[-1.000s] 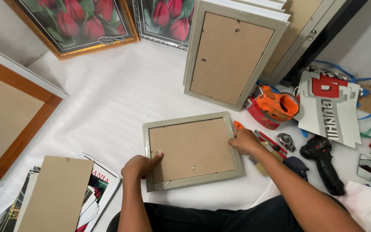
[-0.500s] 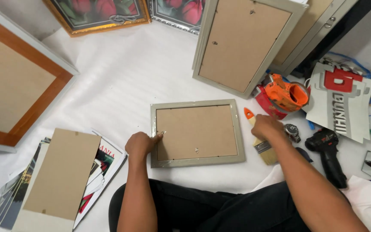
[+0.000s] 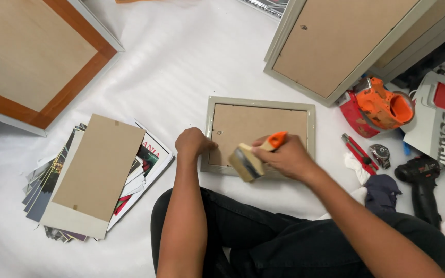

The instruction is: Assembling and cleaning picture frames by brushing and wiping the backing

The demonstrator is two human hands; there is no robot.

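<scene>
A small grey picture frame (image 3: 260, 103) lies face down on the white sheet, its brown backing board up. My left hand (image 3: 193, 142) rests closed on the frame's left edge and holds it still. A wide paintbrush (image 3: 248, 160) with an orange handle is gripped in my right hand (image 3: 283, 156), bristles pointing down-left over the frame's near edge. My legs in dark trousers sit just below the frame.
A cardboard backing (image 3: 99, 172) lies on a pile of prints (image 3: 148, 157) at the left. A large brown-edged frame (image 3: 42, 62) sits top left, a big grey frame (image 3: 336, 46) top right. An orange tape dispenser (image 3: 382, 105), red cutter (image 3: 357, 152), tape measure (image 3: 380, 154) and black drill (image 3: 423, 183) lie right.
My right hand left the frame's right side, picked up the orange-handled brush and brought it over the frame's near edge. The view shifted, so everything sits further right.
</scene>
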